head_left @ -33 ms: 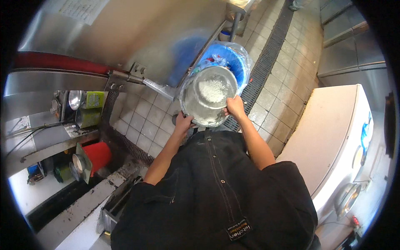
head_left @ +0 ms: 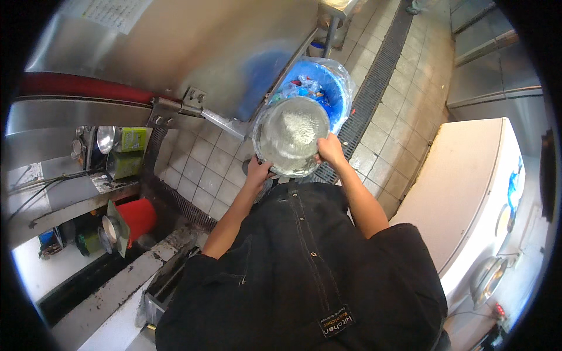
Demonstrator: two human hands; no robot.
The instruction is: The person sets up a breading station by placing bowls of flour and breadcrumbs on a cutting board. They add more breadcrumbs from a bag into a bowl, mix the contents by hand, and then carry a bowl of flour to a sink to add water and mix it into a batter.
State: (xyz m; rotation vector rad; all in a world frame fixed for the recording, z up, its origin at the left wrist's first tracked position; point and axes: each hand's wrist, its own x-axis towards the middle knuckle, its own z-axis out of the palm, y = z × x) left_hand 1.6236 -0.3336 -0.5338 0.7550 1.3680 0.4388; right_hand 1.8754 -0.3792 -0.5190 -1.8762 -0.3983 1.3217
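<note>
Both my hands hold a round silvery pan that looks like a flour sieve (head_left: 281, 146), tilted over the near side of a blue bin (head_left: 339, 88) lined with clear plastic. White powder or crumbs (head_left: 301, 126) lie inside the sieve, smeared by motion. Its lower left rim is in the grip of my left hand (head_left: 258, 171), fingers curled round the edge. On the right rim my right hand (head_left: 331, 149) is closed, thumb on the inner side. Part of the bin's opening is hidden by the sieve; behind it, bright scraps and wrappers show.
A steel counter (head_left: 205, 47) with a projecting bracket (head_left: 222, 124) stands left of the bin. A drain grate (head_left: 374, 88) runs across the tiled floor. To the right is a large white appliance (head_left: 453, 175). A red container (head_left: 137, 216) sits on the left, low down.
The white contents have shifted and blurred within the sieve, whose rim sits slightly lower toward me. More scraps show in the bin. Both hands keep their hold.
</note>
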